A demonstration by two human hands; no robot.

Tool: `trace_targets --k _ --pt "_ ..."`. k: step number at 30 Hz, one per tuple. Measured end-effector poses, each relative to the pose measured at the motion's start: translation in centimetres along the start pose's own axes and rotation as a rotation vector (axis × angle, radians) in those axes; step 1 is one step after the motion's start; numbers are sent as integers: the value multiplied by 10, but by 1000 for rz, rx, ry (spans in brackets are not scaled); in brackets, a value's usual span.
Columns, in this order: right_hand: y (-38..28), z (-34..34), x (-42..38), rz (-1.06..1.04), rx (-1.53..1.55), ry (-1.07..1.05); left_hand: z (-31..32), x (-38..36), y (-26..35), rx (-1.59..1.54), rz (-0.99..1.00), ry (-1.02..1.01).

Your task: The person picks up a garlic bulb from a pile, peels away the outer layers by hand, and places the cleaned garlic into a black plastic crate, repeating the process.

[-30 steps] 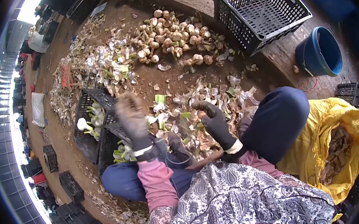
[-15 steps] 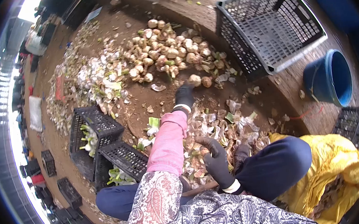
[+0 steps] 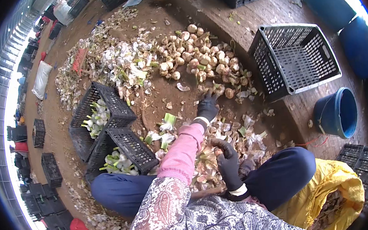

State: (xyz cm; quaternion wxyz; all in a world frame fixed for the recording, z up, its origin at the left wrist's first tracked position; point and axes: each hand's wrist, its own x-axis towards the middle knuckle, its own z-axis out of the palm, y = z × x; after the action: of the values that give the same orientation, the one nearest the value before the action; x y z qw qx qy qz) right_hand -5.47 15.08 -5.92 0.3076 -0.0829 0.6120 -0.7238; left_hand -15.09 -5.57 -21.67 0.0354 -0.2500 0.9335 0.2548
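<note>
My left hand (image 3: 207, 106), in a dark glove, reaches forward over the dirt floor. Its fingers are stretched out, the tips right at a garlic bulb (image 3: 218, 89) on the near edge of a garlic pile (image 3: 203, 55). In front of my right knee, my gloved right hand (image 3: 227, 165) is held above loose garlic skins (image 3: 207, 163). Its fingers curl in toward the thumb, with a small pale-brown bit showing there; I cannot tell what it is. Cut leaf pieces (image 3: 167, 140) lie beside my left forearm.
Two black crates (image 3: 128, 147) with trimmed garlic stand at left, beyond my left knee. Peelings (image 3: 121, 61) heap behind them. On the raised ledge to the right are a black crate (image 3: 272, 82) and a blue bucket (image 3: 322, 115). A yellow sack (image 3: 335, 174) sits by my right knee.
The view has turned, so the scene sits further right in it. My left hand stays stretched out, its fingers now extended by the bulb. My right hand has hardly moved.
</note>
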Motion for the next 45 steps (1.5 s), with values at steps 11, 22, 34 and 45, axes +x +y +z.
trace_targets --k 11,22,34,45 --pt "-1 -9 10 40 -36 86 93 102 -30 -189 210 314" --pt "4 -7 25 -317 -556 129 -94 -102 24 -461 -12 178" --pt "49 11 1 38 278 -366 -159 -239 55 -170 180 347" --pt "52 8 -9 -355 -37 -241 -136 -259 38 -1015 198 285"
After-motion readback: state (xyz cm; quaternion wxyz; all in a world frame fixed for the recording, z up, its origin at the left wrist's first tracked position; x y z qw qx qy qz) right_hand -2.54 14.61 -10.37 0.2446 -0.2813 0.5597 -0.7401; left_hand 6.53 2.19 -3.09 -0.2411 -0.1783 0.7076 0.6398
